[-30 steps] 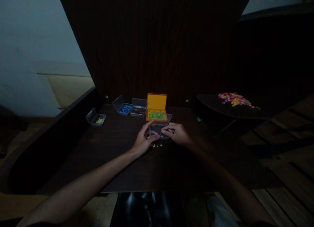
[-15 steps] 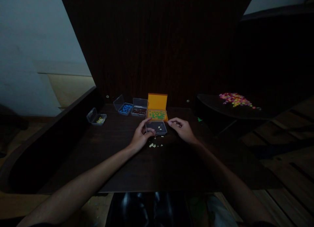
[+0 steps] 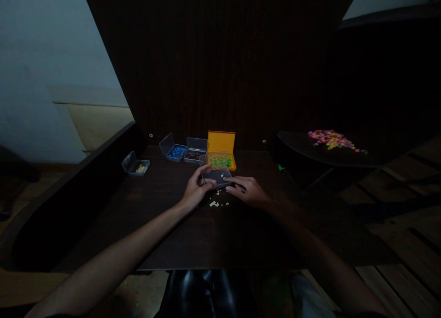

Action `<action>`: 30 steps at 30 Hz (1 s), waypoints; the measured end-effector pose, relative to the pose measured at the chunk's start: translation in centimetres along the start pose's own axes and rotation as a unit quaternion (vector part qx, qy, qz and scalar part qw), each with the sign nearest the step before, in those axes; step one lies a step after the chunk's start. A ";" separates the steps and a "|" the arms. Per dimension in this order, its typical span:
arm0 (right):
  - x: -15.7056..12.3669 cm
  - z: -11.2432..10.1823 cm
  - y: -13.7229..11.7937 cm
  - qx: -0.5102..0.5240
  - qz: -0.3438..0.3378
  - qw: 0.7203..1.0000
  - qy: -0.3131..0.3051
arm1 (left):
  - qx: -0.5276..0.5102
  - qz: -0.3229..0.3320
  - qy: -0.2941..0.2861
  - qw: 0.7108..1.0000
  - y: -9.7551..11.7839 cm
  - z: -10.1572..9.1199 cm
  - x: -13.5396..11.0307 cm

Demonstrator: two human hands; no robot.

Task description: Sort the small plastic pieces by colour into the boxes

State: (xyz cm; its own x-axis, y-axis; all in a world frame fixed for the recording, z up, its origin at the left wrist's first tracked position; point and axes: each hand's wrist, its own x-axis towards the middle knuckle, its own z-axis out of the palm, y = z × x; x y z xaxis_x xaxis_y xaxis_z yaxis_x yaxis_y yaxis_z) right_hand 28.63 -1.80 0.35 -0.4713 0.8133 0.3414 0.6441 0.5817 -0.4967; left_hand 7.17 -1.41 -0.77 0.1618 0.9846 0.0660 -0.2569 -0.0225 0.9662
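Note:
A small clear plastic box [image 3: 216,176] sits in the middle of the dark table [image 3: 165,226], tilted a little, with a few pale bits inside. My left hand [image 3: 193,192] grips its left edge with curled fingers. My right hand [image 3: 247,191] pinches its near right corner. A few pale loose bits [image 3: 216,203] lie on the table just in front of the box, between my two hands.
Behind the box stands an open orange case [image 3: 221,144] holding green bits. To its left are clear boxes with dark bits [image 3: 195,152], blue bits [image 3: 173,149] and yellow bits [image 3: 134,164]. A pile of pink and yellow bits [image 3: 329,139] lies on a dark side surface at right.
My right hand, which had drawn away to the right, has come back to the clear box. The box now sits tilted, held by both hands.

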 end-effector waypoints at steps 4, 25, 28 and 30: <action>0.0 0.1 0.0 -0.025 0.003 1.000 0.008 | 0.013 0.007 -0.005 1.000 0.2 0.0 -0.1; -0.2 0.6 0.6 -0.091 -0.093 0.990 0.047 | -0.004 0.011 -0.003 1.000 0.0 0.3 -0.3; -0.1 0.6 0.7 -0.087 -0.123 0.986 0.072 | -0.005 0.005 -0.006 1.000 0.0 0.2 -0.3; -0.1 0.6 0.7 -0.082 -0.133 0.985 0.075 | -0.002 0.004 -0.007 1.000 0.1 0.2 -0.3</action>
State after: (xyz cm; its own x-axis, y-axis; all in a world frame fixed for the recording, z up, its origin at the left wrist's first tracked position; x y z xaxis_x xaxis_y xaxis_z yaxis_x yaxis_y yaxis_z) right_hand 28.76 -1.50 -0.50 -0.5495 0.6178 0.5624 0.6049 0.7586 -0.2422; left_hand 7.31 -1.80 -0.60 0.1724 0.9821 0.0762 -0.2627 -0.0287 0.9645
